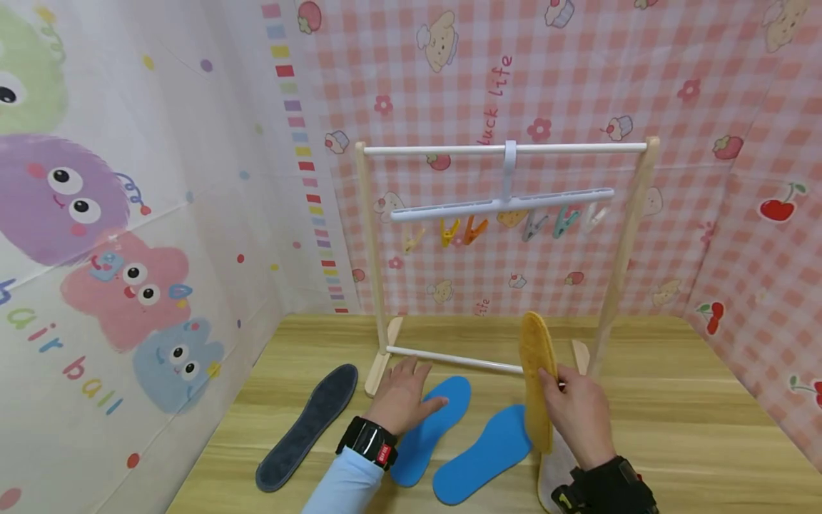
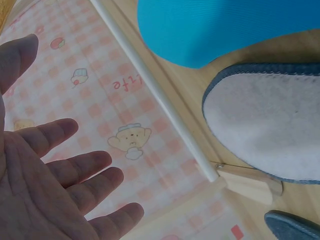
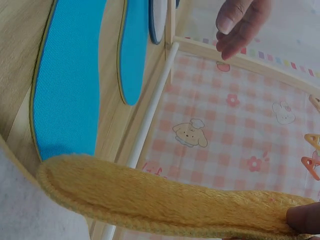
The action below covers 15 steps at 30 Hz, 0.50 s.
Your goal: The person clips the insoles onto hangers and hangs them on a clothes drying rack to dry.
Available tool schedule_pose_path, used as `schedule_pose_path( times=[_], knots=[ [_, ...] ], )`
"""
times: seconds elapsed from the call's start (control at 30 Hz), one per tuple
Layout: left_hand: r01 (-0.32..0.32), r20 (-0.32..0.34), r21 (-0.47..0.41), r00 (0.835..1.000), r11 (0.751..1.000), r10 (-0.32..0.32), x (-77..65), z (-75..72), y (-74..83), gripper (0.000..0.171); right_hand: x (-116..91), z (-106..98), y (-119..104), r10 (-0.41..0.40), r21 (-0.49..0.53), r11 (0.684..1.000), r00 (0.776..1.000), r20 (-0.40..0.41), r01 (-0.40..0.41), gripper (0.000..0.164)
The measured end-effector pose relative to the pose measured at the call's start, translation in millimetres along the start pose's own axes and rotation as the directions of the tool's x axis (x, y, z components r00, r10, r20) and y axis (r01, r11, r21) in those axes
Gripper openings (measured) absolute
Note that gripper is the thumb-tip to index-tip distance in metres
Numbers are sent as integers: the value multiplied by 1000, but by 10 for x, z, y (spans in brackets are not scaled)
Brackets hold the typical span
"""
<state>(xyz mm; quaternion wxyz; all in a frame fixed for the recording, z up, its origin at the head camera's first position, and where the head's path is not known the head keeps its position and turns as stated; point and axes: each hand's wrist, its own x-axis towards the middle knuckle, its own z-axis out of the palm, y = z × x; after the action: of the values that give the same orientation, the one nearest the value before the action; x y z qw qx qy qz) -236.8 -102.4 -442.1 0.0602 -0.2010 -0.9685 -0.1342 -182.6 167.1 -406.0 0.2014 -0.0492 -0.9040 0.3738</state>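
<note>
Writing: on the check sheet (image 1: 591, 64) behind the rack (image 1: 371, 243), "luck life" reads sideways above the top bar; "life" shows again lower, behind the frame. On the white sheet (image 1: 225, 164) left of the rack, "air ball" is legible, with part of a letter before it at the edge. The left wrist strap (image 1: 369, 440) bears a red tag (image 1: 384, 455); its lettering cannot be made out.

Hands: the right hand (image 1: 581, 410) pinches the yellow insole (image 1: 536, 357) between thumb and fingers, holding it upright before the right part of the rack. The left hand (image 1: 399, 397) has its fingers spread, in front of the rack's left foot.

On the table (image 1: 693, 400), before the rack: one blue insole (image 1: 417, 450), partly behind the left thumb; a second blue insole (image 1: 484, 457) to its right; a grey insole (image 1: 554, 475), partly covered by the right wrist. A dark insole (image 1: 307, 428) lies left of the rack's left foot. A navy-edged pale insole (image 2: 265, 122) shows near that foot in the left wrist view.

On the rack: a hanger (image 1: 449, 208) hangs from the top bar, slightly tilted, carrying six clips (image 1: 449, 232).
</note>
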Motion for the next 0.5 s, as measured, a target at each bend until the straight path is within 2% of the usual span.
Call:
schedule_pose_path(
  times=[0.13, 0.33, 0.5],
  knots=[
    [-1, -10, -17, 1000, 1000, 0, 25, -32, 5, 68, 2, 26, -17, 15, 26, 1000, 1000, 15, -15, 26],
    [-2, -11, -96, 1000, 995, 1, 61, -74, 1, 67, 4, 55, -24, 45, 37, 998, 997, 59, -47, 27],
    [-48, -70, -103, 997, 994, 41, 131, -129, 10, 65, 5, 72, -48, 58, 64, 996, 995, 76, -63, 29]
  ],
)
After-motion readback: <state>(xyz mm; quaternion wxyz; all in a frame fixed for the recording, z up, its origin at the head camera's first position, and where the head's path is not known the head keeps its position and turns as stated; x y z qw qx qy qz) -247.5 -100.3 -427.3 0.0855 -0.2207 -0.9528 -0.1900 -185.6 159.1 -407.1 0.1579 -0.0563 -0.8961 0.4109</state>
